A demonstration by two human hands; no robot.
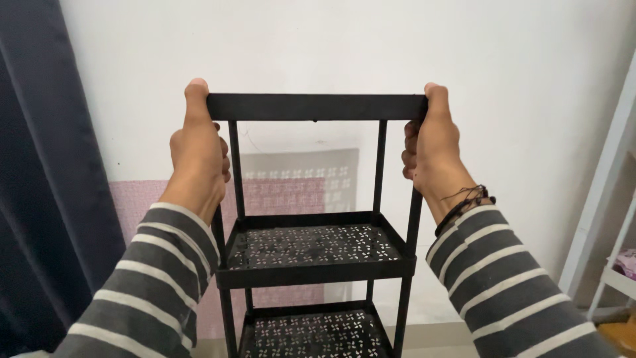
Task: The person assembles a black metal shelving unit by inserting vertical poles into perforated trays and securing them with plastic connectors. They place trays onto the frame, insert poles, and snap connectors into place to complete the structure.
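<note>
A black metal shelf rack (317, 106) stands in front of me, close to a white wall. My left hand (197, 156) grips its top left corner and post, thumb up against the top frame. My right hand (431, 149) grips the top right corner the same way; a dark cord bracelet sits on that wrist. Below the open top frame are two perforated black trays, the upper tray (311, 246) and the lower tray (308, 331). Both trays hold nothing. Both my sleeves are grey with white stripes.
A dark curtain (40, 185) hangs at the left. A patterned pink and grey sheet (291, 189) lies low against the wall behind the rack. A white frame (606, 179) with a shelf stands at the right edge.
</note>
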